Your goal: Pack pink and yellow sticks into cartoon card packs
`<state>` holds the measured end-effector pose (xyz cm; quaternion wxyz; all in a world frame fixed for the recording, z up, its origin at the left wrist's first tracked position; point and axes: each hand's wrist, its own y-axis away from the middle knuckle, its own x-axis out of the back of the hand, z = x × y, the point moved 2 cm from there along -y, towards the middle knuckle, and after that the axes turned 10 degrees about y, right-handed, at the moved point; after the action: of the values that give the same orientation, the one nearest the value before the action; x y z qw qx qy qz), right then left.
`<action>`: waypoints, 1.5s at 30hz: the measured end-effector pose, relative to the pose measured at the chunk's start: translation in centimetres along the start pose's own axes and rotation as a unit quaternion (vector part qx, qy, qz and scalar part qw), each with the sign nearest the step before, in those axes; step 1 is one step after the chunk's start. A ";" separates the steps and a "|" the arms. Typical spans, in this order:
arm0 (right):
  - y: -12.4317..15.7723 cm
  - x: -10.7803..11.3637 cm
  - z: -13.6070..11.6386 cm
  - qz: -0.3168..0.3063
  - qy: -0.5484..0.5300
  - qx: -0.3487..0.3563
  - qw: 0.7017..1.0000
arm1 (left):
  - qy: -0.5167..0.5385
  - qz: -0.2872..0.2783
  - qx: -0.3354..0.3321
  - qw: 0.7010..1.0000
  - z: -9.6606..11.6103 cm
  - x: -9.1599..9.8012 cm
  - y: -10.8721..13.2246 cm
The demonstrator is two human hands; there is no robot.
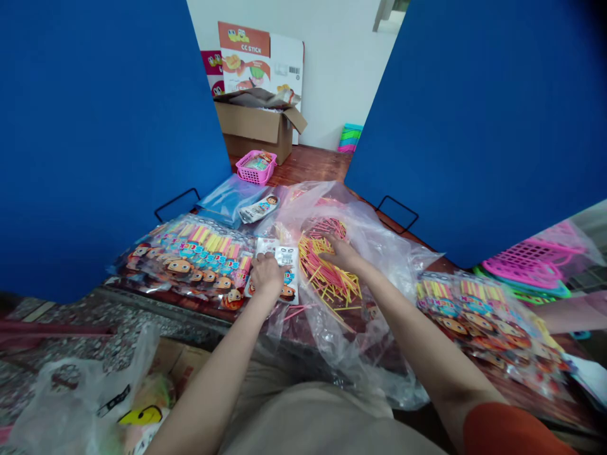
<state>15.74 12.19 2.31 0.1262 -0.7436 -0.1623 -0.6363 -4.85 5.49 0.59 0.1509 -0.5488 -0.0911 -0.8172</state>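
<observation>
My left hand (266,275) is on a small stack of white printed packets (290,258) near the table's front edge, its fingers bent against the top one. My right hand (342,254) is over a heap of thin pink and yellow sticks (320,268), thumb and fingers apart, fingertips at the sticks. The heap lies on a large clear plastic bag (393,284) spread over the table. Left of my left hand, filled packets (199,259) lie in overlapping rows, with pink and yellow sticks showing through them.
Blue panels (104,126) flank both sides. Behind stand a pink basket (256,169) and an open carton (251,123). A loose packet (260,208) lies beyond the stack. More filled packets (478,309) and pink baskets (535,256) are at right, near another person's arm (569,313).
</observation>
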 end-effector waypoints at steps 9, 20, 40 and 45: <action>4.0 1.1 -0.3 0.075 0.019 -0.041 0.996 | 0.054 -0.018 0.023 0.998 -0.5 0.3 0.0; 4.7 -1.1 -5.3 -0.008 0.218 -0.006 0.976 | 0.051 0.029 -0.082 0.995 -0.5 1.0 0.5; 6.2 -2.1 -1.2 0.048 0.030 -0.094 0.994 | 0.476 0.076 -0.026 0.876 -0.6 -0.3 0.5; 8.3 -1.7 -0.1 0.245 -0.220 -0.121 0.936 | 0.602 0.089 -0.060 0.792 -0.1 0.4 1.4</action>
<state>18.75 4.41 0.76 0.1483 -0.8916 0.0791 -0.4206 -4.59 4.08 0.90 0.2137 0.0400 0.1161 -0.9691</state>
